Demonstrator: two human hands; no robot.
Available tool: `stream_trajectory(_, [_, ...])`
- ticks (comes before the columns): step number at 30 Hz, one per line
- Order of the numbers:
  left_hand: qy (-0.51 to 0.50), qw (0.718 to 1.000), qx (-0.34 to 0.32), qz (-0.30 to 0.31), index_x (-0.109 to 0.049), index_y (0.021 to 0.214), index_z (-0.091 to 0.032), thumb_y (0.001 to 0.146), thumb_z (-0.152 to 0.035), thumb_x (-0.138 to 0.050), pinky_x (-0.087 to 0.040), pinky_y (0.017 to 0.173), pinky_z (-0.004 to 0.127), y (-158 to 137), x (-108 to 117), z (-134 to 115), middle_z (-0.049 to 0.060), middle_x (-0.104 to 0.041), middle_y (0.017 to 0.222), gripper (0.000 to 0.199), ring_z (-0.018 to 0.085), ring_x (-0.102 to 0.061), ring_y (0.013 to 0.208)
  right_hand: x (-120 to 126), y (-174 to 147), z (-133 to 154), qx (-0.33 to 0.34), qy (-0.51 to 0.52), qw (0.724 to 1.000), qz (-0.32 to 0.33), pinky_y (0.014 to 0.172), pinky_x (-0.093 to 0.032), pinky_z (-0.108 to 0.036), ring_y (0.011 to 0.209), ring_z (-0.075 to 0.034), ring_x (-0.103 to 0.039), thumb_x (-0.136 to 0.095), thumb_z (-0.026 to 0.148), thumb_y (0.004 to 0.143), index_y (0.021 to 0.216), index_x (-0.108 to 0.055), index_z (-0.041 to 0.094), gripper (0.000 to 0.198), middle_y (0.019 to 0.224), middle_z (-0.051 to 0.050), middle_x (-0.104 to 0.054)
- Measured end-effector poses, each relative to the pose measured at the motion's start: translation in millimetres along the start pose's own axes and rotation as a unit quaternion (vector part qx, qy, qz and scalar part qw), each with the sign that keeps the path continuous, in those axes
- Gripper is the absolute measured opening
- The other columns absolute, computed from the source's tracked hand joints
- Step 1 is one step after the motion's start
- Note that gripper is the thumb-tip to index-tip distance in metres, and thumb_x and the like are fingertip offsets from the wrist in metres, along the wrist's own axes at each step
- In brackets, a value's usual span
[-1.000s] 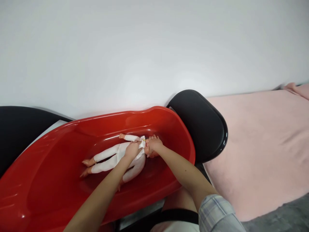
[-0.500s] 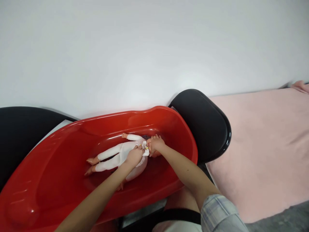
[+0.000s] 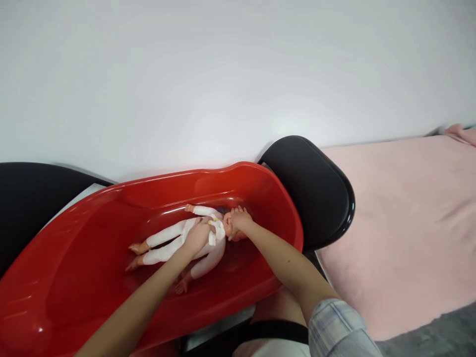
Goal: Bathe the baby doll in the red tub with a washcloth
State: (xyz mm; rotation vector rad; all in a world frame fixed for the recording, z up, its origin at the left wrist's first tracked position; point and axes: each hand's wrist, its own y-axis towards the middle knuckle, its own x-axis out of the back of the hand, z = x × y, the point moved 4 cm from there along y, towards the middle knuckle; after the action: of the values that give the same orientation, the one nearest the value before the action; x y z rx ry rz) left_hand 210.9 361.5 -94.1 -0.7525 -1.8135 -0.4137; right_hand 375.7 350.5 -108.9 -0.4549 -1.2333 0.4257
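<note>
A baby doll (image 3: 171,248) in a white outfit lies on its back inside a red baby bathtub (image 3: 85,258), its feet to the left and its head to the right. My left hand (image 3: 198,235) is closed over the doll's chest, gripping a white bib-like cloth (image 3: 217,233) with yellow spots at the neck; the fingertips are partly hidden. Over the top of the doll's head (image 3: 228,223) lies my right hand (image 3: 241,219), its fingers curved round it and covering part of the face. One doll arm points up-left, the other down towards me.
A black chair seat (image 3: 305,191) stands against the tub's right end. Beyond it spreads a pink cloth (image 3: 401,233). Another black surface (image 3: 40,198) is at the left, with a white sheet edge beside the tub. A white wall (image 3: 223,79) rises behind.
My left hand has slid left from the doll's neck towards its belly, and the white cloth is drawn that way. The doll's near arm shows more. My right hand stays on the head.
</note>
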Motion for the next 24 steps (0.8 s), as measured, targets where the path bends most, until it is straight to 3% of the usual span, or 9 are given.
stream_trajectory(4, [0.103,0.991,0.048,-0.076,-0.079,0.111,-0.020,0.082,-0.003,-0.041,-0.033,0.116,0.049,14.7,14.6,11.5,0.014,-0.060,0.133,0.050,0.036,-0.045,0.127,0.3,-0.6,-0.8,-0.003,0.006,1.000,0.007,0.128,-0.009,-0.054,0.158,-0.040,-0.009,-0.095,0.048,0.053,0.162,-0.032,0.012,0.131,0.169,-0.020,-0.017])
stream_trajectory(8, [0.138,0.985,0.056,-0.083,-0.068,0.131,-0.011,0.081,-0.010,-0.051,-0.031,0.117,0.054,28.1,-0.6,9.8,0.021,-0.056,0.141,0.052,0.039,-0.041,0.134,0.7,-0.6,0.2,-0.009,0.001,1.000,0.003,0.129,-0.009,-0.053,0.158,-0.039,-0.009,-0.096,0.046,0.054,0.163,-0.026,0.008,0.135,0.168,-0.023,-0.018])
stream_trajectory(12, [0.095,0.994,0.033,-0.031,-0.066,0.130,-0.010,0.092,-0.032,-0.051,-0.032,0.114,0.055,37.6,-27.7,0.1,0.021,-0.063,0.135,0.046,0.039,-0.041,0.139,0.8,-0.9,0.1,-0.025,-0.003,1.000,-0.002,0.129,-0.012,-0.051,0.158,-0.038,-0.012,-0.096,0.047,0.053,0.164,-0.022,0.005,0.140,0.167,-0.025,-0.021])
stream_trajectory(15, [0.076,0.997,0.030,-0.002,-0.069,0.123,-0.008,0.100,-0.027,-0.035,-0.031,0.115,0.052,41.3,-35.1,-2.6,0.022,-0.066,0.131,0.045,0.036,-0.042,0.141,0.2,-0.4,0.1,-0.023,0.001,1.000,-0.002,0.129,-0.011,-0.051,0.158,-0.038,-0.011,-0.096,0.047,0.053,0.163,-0.020,0.003,0.141,0.167,-0.025,-0.020])
stream_trajectory(19, [0.052,0.998,0.045,-0.014,-0.066,0.128,-0.009,0.087,-0.011,-0.046,-0.035,0.114,0.047,41.8,-33.1,3.1,0.021,-0.061,0.139,0.045,0.036,-0.046,0.140,0.1,0.1,0.3,-0.021,0.007,1.000,0.001,0.129,-0.009,-0.052,0.158,-0.039,-0.010,-0.097,0.043,0.051,0.164,-0.023,0.006,0.140,0.168,-0.024,-0.019])
stream_trajectory(24, [-0.033,0.998,0.016,-0.051,-0.068,0.125,-0.014,0.077,-0.009,-0.054,-0.038,0.116,0.045,37.7,-34.9,0.4,0.016,-0.064,0.136,0.050,0.037,-0.052,0.135,0.8,-0.9,0.6,-0.019,-0.028,0.999,0.016,0.129,-0.011,-0.051,0.158,-0.038,-0.008,-0.094,0.050,0.056,0.164,-0.017,0.005,0.140,0.170,-0.021,-0.015])
